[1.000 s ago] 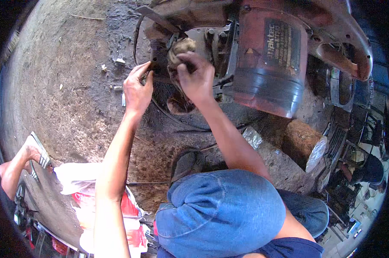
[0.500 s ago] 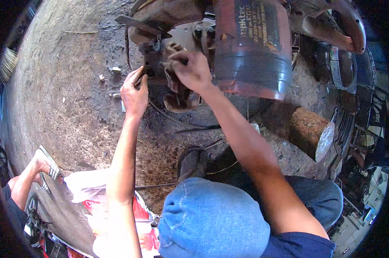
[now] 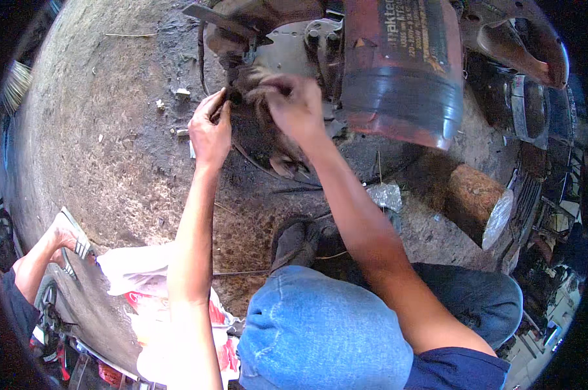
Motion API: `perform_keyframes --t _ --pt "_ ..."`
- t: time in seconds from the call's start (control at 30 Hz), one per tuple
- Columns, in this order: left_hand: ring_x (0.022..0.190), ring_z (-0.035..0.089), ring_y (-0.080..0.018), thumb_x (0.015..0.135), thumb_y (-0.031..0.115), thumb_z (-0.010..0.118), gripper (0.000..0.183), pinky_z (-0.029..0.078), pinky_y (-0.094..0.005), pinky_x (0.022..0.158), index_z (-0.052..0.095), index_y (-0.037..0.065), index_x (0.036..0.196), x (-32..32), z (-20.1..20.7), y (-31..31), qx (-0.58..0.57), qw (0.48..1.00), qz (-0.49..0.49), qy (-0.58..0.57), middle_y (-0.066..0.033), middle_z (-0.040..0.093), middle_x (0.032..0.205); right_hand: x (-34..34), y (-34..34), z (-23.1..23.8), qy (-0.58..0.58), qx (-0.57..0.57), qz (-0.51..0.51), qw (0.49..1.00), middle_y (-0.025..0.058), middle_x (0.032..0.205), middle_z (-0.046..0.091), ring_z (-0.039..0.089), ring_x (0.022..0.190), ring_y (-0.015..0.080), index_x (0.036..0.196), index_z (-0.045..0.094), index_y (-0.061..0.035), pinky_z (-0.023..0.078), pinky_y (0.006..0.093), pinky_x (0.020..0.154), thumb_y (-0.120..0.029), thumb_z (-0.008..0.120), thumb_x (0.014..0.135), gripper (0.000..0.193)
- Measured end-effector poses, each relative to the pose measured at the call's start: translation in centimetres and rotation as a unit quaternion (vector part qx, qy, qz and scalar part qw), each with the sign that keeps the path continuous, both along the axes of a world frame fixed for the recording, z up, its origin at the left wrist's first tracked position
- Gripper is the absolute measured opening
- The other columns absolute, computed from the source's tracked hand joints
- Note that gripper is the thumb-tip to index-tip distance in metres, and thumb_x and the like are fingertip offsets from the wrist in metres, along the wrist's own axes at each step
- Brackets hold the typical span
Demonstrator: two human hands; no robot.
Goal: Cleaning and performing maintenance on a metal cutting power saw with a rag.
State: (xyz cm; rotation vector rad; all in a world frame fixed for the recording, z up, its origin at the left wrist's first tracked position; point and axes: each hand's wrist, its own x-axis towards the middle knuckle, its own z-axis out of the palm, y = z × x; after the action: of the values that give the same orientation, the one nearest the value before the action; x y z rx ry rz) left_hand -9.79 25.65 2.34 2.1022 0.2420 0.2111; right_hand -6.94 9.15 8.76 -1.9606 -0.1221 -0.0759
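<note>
At the top of the view stands a power cut-off saw with a red and black motor housing (image 3: 401, 71) and a dark blade guard (image 3: 268, 16). My left hand (image 3: 209, 133) is closed by thumb and forefinger on a dark metal piece (image 3: 233, 96) at the saw's lower left. Just right of it, my right hand (image 3: 295, 107) is curled and smeared by motion. Its fingers are closed around a dirty brown thing (image 3: 258, 84), too blurred to name. Below that hand, a worn brown piece (image 3: 287, 164) hangs or juts out toward me; whether the two are joined, I cannot tell.
A round log-like block (image 3: 473, 198) lies on the stained floor at right. A cable (image 3: 248, 156) curves below the saw. Red and white sacking (image 3: 147, 299) lies beside my left arm. Another person's sandalled foot (image 3: 69, 237) shows at far left. Metal parts crowd the right edge.
My right hand has moved quickly near the same spot, and the brown piece beneath it has shifted slightly. My left hand keeps its grip. The whole view has tilted a little.
</note>
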Motion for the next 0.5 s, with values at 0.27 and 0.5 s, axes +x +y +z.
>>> perform_keyframes --t 0.27,0.5 --pt "0.103 0.064 -0.0202 0.087 0.010 0.064 0.028 0.048 -0.0300 0.092 0.066 0.001 0.113 0.1 -0.3 -0.3 -0.002 1.000 0.000 -0.009 -0.0121 0.068 0.112 1.3 2.5 -4.8 -0.193 -0.223 -0.115 0.949 0.0237 0.096 0.063 0.060 0.090 0.0384 0.094 0.065 0.0030 0.044 0.0455 0.087 -0.005 0.059 0.075 0.022" --pt "0.104 0.063 -0.0189 0.096 0.013 0.055 0.033 0.048 -0.0306 0.093 0.058 -0.004 0.123 -1.3 1.2 2.4 -0.301 0.944 0.013 0.135 -0.0144 0.067 0.112 -9.8 3.5 -0.9 0.116 -0.027 0.184 0.976 0.0215 0.080 0.062 0.060 0.079 0.0389 0.082 0.065 0.0017 0.047 0.0451 0.075 -0.011 0.059 0.071 0.018"
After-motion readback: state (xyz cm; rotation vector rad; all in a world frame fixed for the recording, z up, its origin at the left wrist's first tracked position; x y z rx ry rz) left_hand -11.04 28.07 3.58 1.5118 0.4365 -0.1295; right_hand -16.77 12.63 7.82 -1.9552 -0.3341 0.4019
